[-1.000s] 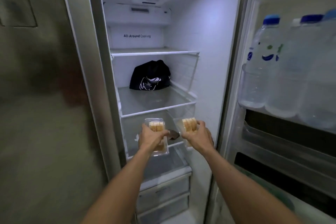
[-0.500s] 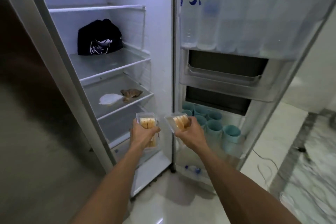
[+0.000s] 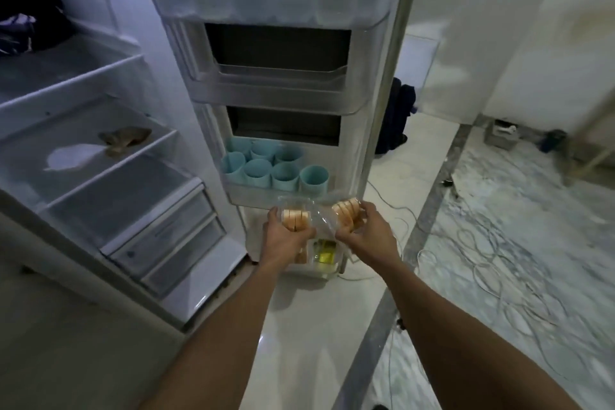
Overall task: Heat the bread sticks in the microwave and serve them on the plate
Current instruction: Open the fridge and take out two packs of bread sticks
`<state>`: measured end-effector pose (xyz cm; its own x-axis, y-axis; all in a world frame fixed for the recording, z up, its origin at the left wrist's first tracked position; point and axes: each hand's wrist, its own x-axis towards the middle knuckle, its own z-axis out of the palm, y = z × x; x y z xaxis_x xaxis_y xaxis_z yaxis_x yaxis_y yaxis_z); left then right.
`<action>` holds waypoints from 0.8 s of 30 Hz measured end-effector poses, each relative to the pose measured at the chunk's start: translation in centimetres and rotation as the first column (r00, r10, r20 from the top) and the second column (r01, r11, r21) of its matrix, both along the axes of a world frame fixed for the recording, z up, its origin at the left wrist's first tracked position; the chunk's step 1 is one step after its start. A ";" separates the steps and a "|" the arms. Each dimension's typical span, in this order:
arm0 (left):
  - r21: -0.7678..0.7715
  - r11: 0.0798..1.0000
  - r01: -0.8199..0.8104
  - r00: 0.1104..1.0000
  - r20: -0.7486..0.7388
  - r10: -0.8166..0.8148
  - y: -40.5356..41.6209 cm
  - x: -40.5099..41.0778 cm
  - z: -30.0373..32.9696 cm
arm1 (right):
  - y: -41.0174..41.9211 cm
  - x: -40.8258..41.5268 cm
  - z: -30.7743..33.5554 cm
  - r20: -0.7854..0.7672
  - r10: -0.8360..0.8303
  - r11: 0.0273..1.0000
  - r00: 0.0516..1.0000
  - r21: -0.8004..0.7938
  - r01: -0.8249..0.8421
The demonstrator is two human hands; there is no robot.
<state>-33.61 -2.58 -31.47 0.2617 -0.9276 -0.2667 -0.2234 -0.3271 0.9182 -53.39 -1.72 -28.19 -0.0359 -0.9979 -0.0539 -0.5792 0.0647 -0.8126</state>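
Far left of the grip: a dark bag [image 3: 26, 23] is lying on an upper fridge shelf [image 3: 66, 76], cut by the frame edge.
Left of the grip, lower shelf: a crumpled brown scrap [image 3: 124, 140] is sitting just beside a white patch [image 3: 71, 156] on the glass.
Below those, left of the grip: two fridge drawers [image 3: 159, 236] are sitting closed.
Above the grip: blue cups [image 3: 276, 166] are standing packed together in a bin of the open fridge door [image 3: 273, 83], just beyond the fingers.
Just under the grip: a yellow item [image 3: 324, 256] is showing through the lowest door bin; what it is cannot be told.
Left hand [image 3: 288, 236]: it is reaching forward on a straight forearm, back of the hand up, fingers curling around a clear pack of bread sticks [image 3: 294, 218] and grasping it.
Right hand [image 3: 367, 233]: it is reaching forward alongside, fingers wrapping a second clear pack [image 3: 346, 210] of sticks and holding it tilted toward the left one.
Between the two grips: the plastic edges of the packs are touching or overlapping; which one cannot be told.
Where the bread is: both packs are being held in the air in front of the lower door bins, above the pale floor [image 3: 316, 326].
Right of the grip: loose white cables [image 3: 492, 263] are lying coiled across a marbled floor.
Far right, beyond the grip: a small grey box [image 3: 501, 135] is sitting by the wall.
Writing: none is showing clearly enough to read.
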 end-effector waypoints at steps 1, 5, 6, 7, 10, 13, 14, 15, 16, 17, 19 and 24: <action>0.013 1.000 0.018 1.000 0.004 -0.018 0.0 -0.7 0.0 | 0.0 -0.9 0.0 -0.005 -0.012 1.000 1.000 0.004 0.012; 0.057 0.994 0.094 0.996 -0.012 -0.094 -1.4 -8.2 -0.3 | -0.8 -8.8 -0.7 -0.032 -0.113 0.993 0.993 0.031 0.114; 0.056 0.992 0.114 0.993 -0.010 -0.114 -2.0 -10.4 -0.3 | -1.2 -10.9 -0.5 -0.046 -0.137 0.990 0.990 0.036 0.138; 0.058 0.990 0.128 0.992 0.000 -0.128 -2.6 -12.1 -0.1 | -1.6 -12.5 -0.5 -0.048 -0.150 0.988 0.988 0.033 0.152; 0.045 0.987 0.152 0.988 0.025 -0.153 -5.1 -16.8 0.3 | -3.5 -17.2 -0.3 -0.038 -0.207 0.978 0.978 0.029 0.209; 0.012 0.984 0.180 0.983 0.028 -0.180 -7.5 -20.5 1.1 | -5.5 -20.8 -0.6 -0.053 -0.267 0.962 0.962 0.043 0.269; 0.011 0.982 0.186 0.982 0.029 -0.186 -8.1 -21.1 1.2 | -5.9 -21.4 -0.5 -0.050 -0.280 0.958 0.959 0.043 0.282; 0.012 0.981 0.191 0.981 0.040 -0.192 -8.9 -21.7 1.3 | -6.4 -21.9 -0.4 -0.048 -0.294 0.955 0.955 0.039 0.296; 0.017 0.980 0.196 0.979 0.053 -0.197 -10.1 -22.5 1.6 | -7.2 -22.6 -0.2 -0.050 -0.309 0.950 0.950 0.038 0.311; 0.016 0.980 0.198 0.978 0.060 -0.199 -11.3 -23.1 1.6 | -8.0 -23.2 -0.3 -0.051 -0.317 0.947 0.947 0.035 0.319; 0.024 0.978 0.208 0.977 0.041 -0.209 -13.7 -24.2 1.7 | -10.2 -24.2 -0.3 -0.048 -0.339 0.939 0.940 0.035 0.341; -0.004 0.969 0.248 0.968 0.032 -0.248 -21.1 -26.3 1.5 | -16.7 -25.8 -0.5 0.005 -0.401 0.915 0.916 0.038 0.401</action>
<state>-59.88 -23.69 -29.97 0.0315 -0.9665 -0.2547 -0.3247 -0.2509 0.9119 -79.15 -18.38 -28.66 -0.4316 -0.8974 -0.0916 -0.4887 0.3179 -0.8125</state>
